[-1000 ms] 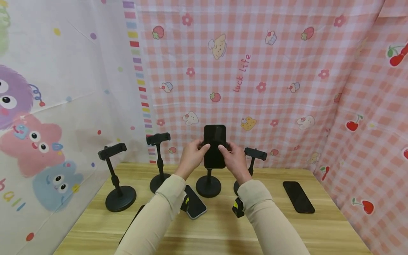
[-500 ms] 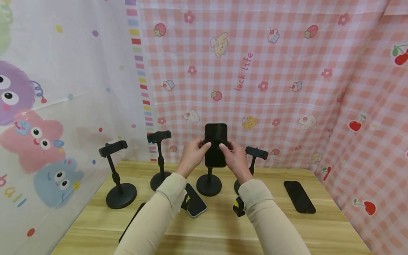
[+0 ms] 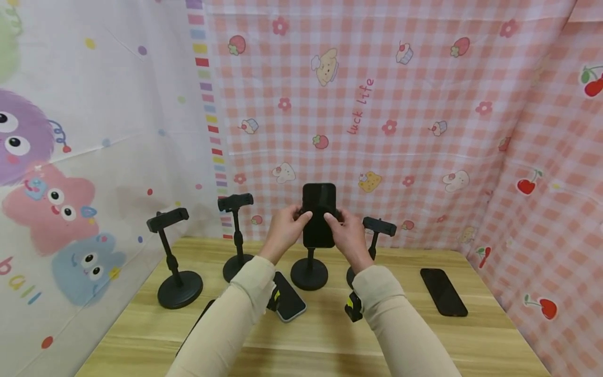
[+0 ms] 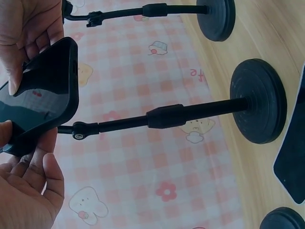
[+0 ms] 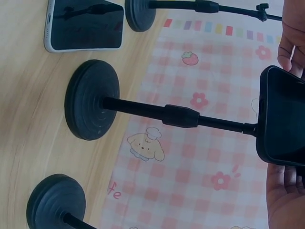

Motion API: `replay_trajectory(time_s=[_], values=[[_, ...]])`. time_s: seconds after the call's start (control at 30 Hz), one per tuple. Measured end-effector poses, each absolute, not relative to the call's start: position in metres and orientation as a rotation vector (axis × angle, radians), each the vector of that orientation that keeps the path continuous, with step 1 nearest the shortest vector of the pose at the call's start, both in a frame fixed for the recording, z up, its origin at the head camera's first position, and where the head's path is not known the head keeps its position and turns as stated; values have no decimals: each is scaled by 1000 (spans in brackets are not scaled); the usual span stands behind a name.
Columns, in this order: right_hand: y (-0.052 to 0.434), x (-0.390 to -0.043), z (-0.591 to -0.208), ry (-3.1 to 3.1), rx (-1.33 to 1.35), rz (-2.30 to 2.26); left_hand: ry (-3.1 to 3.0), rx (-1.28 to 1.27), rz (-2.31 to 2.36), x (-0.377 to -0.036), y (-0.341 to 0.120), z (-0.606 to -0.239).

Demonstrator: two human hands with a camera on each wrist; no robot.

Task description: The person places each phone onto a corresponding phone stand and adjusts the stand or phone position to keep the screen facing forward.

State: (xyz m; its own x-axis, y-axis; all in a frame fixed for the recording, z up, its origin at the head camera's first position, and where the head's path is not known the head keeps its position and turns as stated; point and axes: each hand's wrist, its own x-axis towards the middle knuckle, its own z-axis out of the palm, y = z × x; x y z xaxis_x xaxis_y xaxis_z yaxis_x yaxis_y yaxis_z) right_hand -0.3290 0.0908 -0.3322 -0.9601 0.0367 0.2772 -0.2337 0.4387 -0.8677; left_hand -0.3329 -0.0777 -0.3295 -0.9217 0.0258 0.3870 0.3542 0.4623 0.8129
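Observation:
A black phone [image 3: 319, 196] stands upright at the top of a black phone stand [image 3: 309, 274]; its dark screen faces me. My left hand [image 3: 284, 230] grips the phone's left side, thumb over the screen edge and fingers behind. On the other side my right hand [image 3: 349, 238] holds it likewise. In the left wrist view the stand's pole [image 4: 171, 116] runs up behind the phone [image 4: 47, 100], and the right wrist view shows it meeting the back of the phone [image 5: 286, 119]. The stand's clamp is hidden behind the phone and fingers.
Further phone stands, without phones, are at the far left [image 3: 180, 289], mid left [image 3: 237, 240] and right [image 3: 379, 226]. Phones lie on the wooden table [image 3: 301, 351]: one light-edged [image 3: 291, 301], one at right [image 3: 444, 291], one partly under my left sleeve [image 3: 195, 325]. Patterned cloth surrounds the table.
The head view has shifted slightly. Both hands keep their hold on the phone at the top of the stand, with no clear movement.

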Motion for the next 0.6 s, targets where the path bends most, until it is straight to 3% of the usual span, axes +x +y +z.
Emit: replay_trajectory(time_s=[0.6], values=[[95, -320, -340, -2346, 255, 1666, -2364, -411, -1423, -331, -78, -342]])
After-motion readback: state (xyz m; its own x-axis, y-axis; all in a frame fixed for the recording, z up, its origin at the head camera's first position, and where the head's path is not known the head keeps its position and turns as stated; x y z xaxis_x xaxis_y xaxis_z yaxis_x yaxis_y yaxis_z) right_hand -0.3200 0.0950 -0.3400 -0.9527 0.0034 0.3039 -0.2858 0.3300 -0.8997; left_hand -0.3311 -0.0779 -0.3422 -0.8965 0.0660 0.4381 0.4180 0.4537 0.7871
